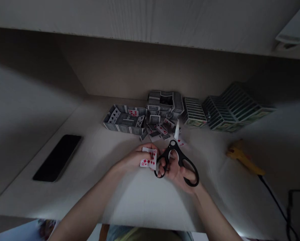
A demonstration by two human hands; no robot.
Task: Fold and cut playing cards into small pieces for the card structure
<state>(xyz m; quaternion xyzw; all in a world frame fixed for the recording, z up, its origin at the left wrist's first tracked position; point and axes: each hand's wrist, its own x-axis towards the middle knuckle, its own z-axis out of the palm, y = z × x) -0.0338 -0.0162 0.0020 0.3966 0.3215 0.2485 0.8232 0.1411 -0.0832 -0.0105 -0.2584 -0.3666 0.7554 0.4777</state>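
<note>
My left hand (137, 155) pinches a playing card (150, 160), a ten of diamonds, face up in front of me. Just right of it, my right hand (175, 169) has its fingers through the black handles of a pair of scissors (173, 144). The blades point away from me and look closed or nearly so. Beyond both hands lies a loose pile of card pieces (158, 130), some face up and some back up. One red-marked piece (181, 142) rests beside the blades. The scissors' near handle overlaps the card's right edge in view.
Behind the pile are an open tray (124, 129) and a box-like structure (178, 103), both built from cards. Stepped card structures (195, 112) stand farther right. A black phone (58, 159) lies left. A yellow glue gun (245, 159) with a cord lies right. A shelf (150, 23) overhangs the desk.
</note>
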